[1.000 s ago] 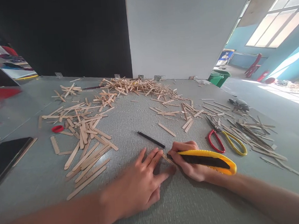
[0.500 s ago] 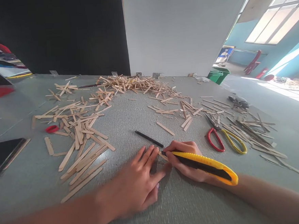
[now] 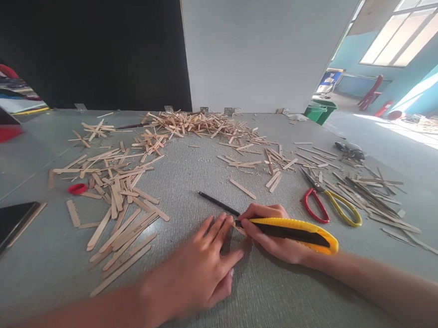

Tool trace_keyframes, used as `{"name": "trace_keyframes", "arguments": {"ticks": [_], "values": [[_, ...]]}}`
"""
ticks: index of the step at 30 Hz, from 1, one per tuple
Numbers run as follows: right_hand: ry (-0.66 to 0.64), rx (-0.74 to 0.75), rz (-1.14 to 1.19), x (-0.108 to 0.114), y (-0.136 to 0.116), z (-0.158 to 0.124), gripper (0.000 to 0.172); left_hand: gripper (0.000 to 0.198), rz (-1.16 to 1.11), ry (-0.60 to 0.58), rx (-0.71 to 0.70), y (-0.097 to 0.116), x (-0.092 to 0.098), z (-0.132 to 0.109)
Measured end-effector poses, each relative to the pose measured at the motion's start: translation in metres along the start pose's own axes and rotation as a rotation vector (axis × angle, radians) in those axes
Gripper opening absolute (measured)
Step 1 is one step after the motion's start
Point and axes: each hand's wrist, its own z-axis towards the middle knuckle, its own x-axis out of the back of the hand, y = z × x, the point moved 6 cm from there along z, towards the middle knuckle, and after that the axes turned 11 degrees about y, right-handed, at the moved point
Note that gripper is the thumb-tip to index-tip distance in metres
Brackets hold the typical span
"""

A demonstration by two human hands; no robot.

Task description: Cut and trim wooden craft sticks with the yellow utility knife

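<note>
My right hand (image 3: 271, 235) is closed around a yellow and black utility knife (image 3: 297, 233). The knife's front end rests over a short piece of wooden craft stick (image 3: 240, 228), while its handle points right. Its blade tip is too small to make out. With fingers stretched forward, my left hand (image 3: 207, 265) holds the stick down on the grey table between fingertips and thumb. Part of the stick is hidden by both hands. Just beyond the fingertips lies a slim black pen-like rod (image 3: 217, 202). Scissors with red and yellow handles (image 3: 324, 196) lie to the right.
Loose craft sticks (image 3: 123, 190) spread over the left, with a red ring (image 3: 77, 189) among them. A larger heap (image 3: 197, 120) lies at the back below an upright panel (image 3: 270, 45). A dark flat device (image 3: 8, 228) is far left; thin strips (image 3: 379, 198) lie right.
The knife's handle end has swung slightly up and to the left, with my right hand shifting a little. My left hand stays nearly in place on the stick.
</note>
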Motion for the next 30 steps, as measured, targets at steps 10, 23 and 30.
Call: {"name": "trace_keyframes", "arguments": {"ticks": [10, 23, 30], "values": [[0.0, 0.008, 0.003, -0.0008, 0.0002, -0.001, 0.025, 0.041, -0.038, 0.009, 0.008, -0.0006, 0.0039, 0.001], [0.002, -0.032, 0.009, -0.0016, -0.0005, 0.0013, 0.026, 0.041, -0.125, -0.06, 0.072, -0.0052, 0.0017, 0.0018], [-0.007, -0.122, -0.051, -0.0001, 0.0044, 0.0018, 0.031, 0.048, -0.156, -0.018, 0.066, -0.0063, 0.0007, -0.0013]]}}
